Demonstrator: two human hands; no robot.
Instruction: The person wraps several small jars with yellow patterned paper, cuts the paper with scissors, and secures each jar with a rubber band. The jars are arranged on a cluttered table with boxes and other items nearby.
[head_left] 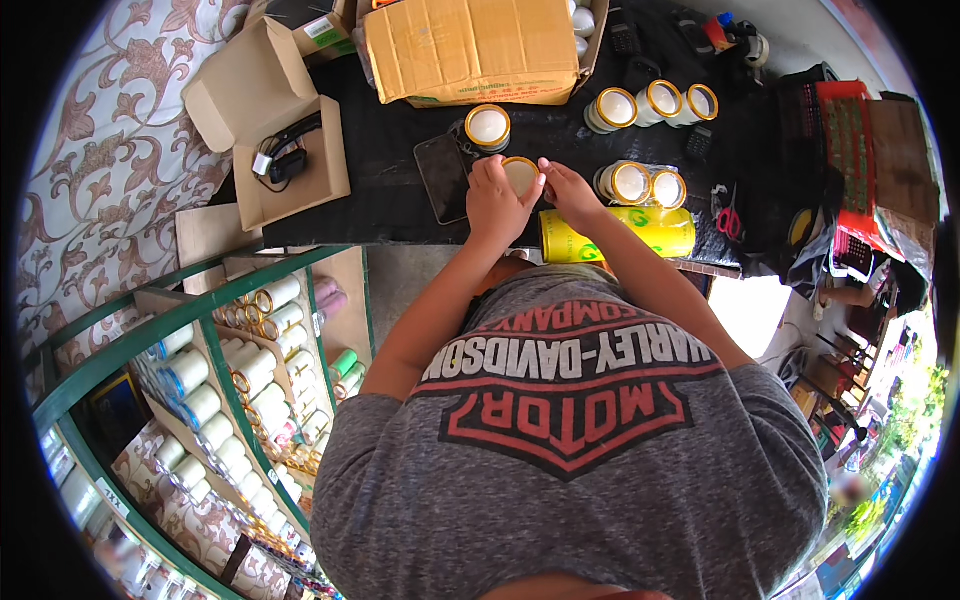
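Note:
On the black-covered table, a round gold-rimmed jar (520, 176) with a pale top is between my hands. My left hand (494, 200) is wrapped round its left and near side. My right hand (571, 191) pinches at its right edge, with the fingertips close to my left thumb; anything small between them is hidden. Just beyond stands another gold-rimmed jar (488, 127) with a white top. A dark smartphone (441, 178) lies left of my left hand. Near my right forearm is a yellow cylindrical can (640, 234), lying on its side.
Gold-rimmed jars (612, 110) stand in a row at the back right, with a wrapped pair (648, 184) nearer. Red-handled scissors (731, 222) lie farther right. A large cardboard box (475, 50) sits behind; an opened carton (290, 165) holds a black adapter. Green-framed shelves (190, 285) stand lower left.

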